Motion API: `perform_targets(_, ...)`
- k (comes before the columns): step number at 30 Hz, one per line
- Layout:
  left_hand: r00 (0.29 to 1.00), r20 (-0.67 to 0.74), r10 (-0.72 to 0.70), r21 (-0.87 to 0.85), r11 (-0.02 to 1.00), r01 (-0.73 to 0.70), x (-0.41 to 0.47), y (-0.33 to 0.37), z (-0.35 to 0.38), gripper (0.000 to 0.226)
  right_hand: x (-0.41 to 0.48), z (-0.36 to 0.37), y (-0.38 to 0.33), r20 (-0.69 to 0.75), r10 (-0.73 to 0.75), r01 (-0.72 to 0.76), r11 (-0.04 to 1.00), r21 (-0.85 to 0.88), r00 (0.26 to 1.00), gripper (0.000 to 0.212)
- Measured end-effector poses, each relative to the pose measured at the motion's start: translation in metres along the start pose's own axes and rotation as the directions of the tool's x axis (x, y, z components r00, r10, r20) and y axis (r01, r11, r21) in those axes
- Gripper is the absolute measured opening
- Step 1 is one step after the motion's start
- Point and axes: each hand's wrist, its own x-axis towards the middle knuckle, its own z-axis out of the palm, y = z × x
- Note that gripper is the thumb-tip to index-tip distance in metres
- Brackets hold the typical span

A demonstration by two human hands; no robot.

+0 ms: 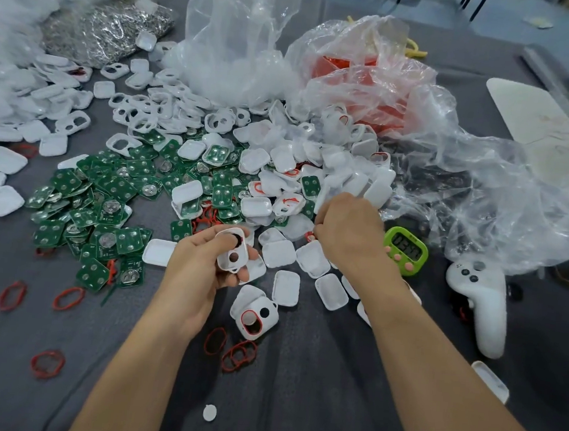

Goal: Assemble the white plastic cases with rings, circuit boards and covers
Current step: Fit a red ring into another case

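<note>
Nearest on the grey cloth-covered counter (294, 405) lies a small white round disc (209, 412), with loose red rubber rings (47, 363) scattered to its left and just beyond it. Further in, a white plastic case fitted with a red ring (255, 316) rests on other white pieces. Just beyond, the left hand (199, 269) pinches a white plastic case with two round holes (232, 253) between thumb and curled fingers, lifted off the counter. The right hand (347, 231) reaches down, fingers curled, into a spread of white rounded-rectangle plastic covers (278, 254); whether it grips anything I cannot tell. Right of it are a lime-green digital timer (405, 250) and a white handheld controller (476, 287). A heap of green circuit boards (105, 206) fills the middle left. At the far side sit crumpled clear plastic bags (236, 39), and right of them a clear bag of red material (363, 84).
</note>
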Motion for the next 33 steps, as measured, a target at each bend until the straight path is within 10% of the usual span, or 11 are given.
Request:
perform_targets(25, 1.0, 0.01, -0.011, 0.029, 1.0, 0.011, -0.004, -0.003, 0.006, 0.018, -0.018, -0.006, 0.007, -0.023, 0.064, -0.045, 0.875, 0.483, 0.998, 0.015)
perform_targets(33, 1.0, 0.016, -0.015, 0.036, 0.999, 0.014, -0.002, -0.006, 0.008, 0.016, -0.042, -0.007, 0.014, -0.298, -0.134, 0.085, 0.981, -0.172, 0.945, 0.02)
